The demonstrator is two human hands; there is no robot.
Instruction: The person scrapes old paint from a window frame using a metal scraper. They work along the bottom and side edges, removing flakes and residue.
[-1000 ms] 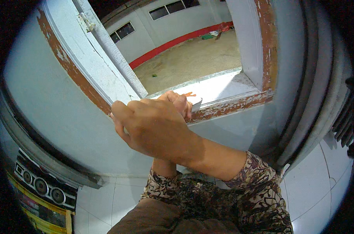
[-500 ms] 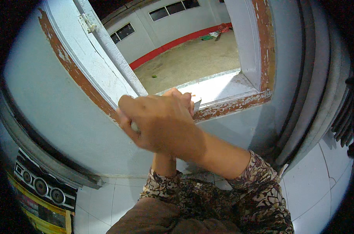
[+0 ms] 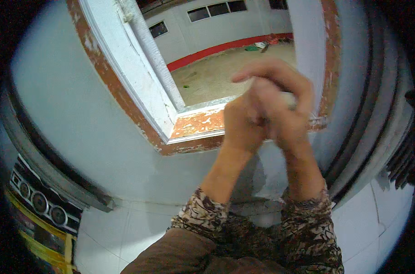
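My left hand [image 3: 246, 116] and my right hand [image 3: 287, 107] are raised together in front of the window opening, both blurred by motion. A small pale, rounded thing [image 3: 288, 98] shows in the curl of my right hand; its kind cannot be made out. My right fingers bend over the top toward the left. Closed fingers on my left hand press against the right one, and whatever they hold is hidden. Behind the hands is the window sill [image 3: 196, 125], its orange-brown paint flaking, within a white window frame [image 3: 145, 75] edged in chipped brown.
Grey curtains [image 3: 372, 105] hang at the right, and a grey rolled edge [image 3: 52, 160] runs along the left. A speaker-like panel with round dials [image 3: 40, 203] stands at the lower left above yellow-edged boxes [image 3: 38, 246]. White floor tiles [image 3: 107, 233] lie below. Outside is a yard [image 3: 207, 84].
Both hands have moved from the left over to the right side of the window. They were crossed, right over left; now they are side by side. The view has shifted slightly.
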